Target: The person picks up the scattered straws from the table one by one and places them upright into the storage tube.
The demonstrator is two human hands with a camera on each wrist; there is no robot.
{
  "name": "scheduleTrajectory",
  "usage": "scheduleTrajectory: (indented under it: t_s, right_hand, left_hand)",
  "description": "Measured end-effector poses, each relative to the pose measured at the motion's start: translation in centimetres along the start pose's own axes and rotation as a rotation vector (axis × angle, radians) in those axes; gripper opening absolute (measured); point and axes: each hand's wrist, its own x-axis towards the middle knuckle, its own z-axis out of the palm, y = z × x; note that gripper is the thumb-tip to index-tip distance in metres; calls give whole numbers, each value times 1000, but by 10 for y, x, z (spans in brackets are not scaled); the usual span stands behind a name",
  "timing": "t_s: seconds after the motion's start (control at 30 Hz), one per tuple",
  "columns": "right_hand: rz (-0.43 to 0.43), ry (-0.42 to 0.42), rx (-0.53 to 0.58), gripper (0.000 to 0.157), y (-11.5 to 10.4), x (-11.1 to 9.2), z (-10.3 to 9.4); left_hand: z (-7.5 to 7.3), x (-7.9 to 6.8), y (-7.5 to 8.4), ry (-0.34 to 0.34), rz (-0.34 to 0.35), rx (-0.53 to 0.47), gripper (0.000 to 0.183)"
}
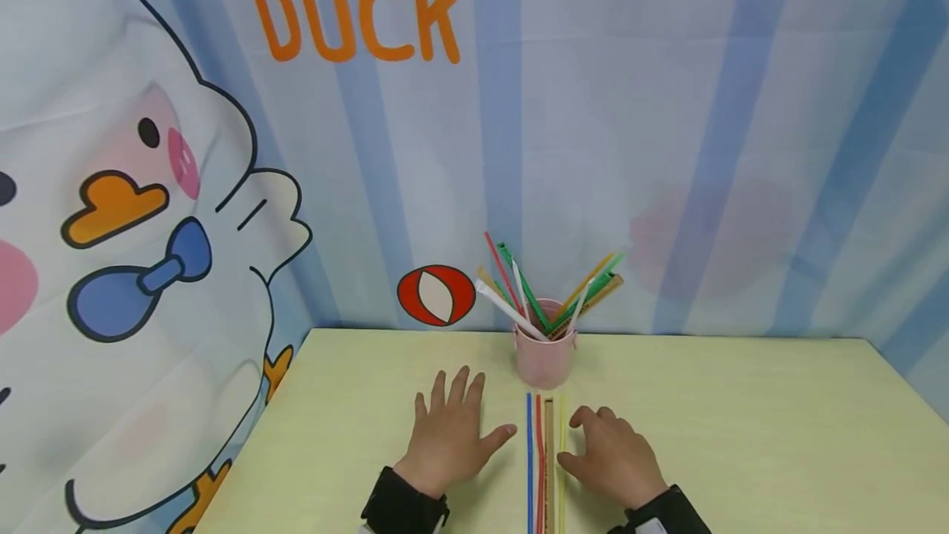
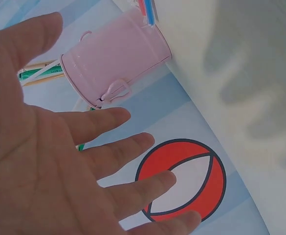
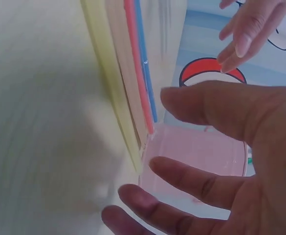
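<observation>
A row of straws lies side by side on the table, pointing away from me: a blue straw [image 1: 530, 460], a red straw [image 1: 540, 468], a thicker tan straw [image 1: 549, 468] and a yellow straw [image 1: 562, 484] at the right. To the left of the row, my left hand [image 1: 449, 440] is spread palm down with nothing in it, its thumb toward the blue straw. My right hand [image 1: 619, 453] is at the other side, thumb and forefinger bent and apart close by the yellow straw. In the right wrist view no straw sits between the fingers [image 3: 196, 181].
Just beyond the straws' far ends stands a pink bucket [image 1: 544, 363] holding several straws in green, white, red, yellow and tan. A printed curtain [image 1: 593, 105] with a duck hangs behind the pale yellow table [image 1: 778, 435].
</observation>
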Motion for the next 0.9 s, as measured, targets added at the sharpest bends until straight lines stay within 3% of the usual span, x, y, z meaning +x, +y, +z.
scheduleTrajectory:
  t_s: [0.33,0.9]
  right_hand:
    - [-41,-67,11,21,-1,-3,8]
    - [24,-113,13,21,0,1,11]
  left_hand:
    - [1,0,1,-35,-17,-3,85]
    - [-4,-1,2,-63,-19,-14,85]
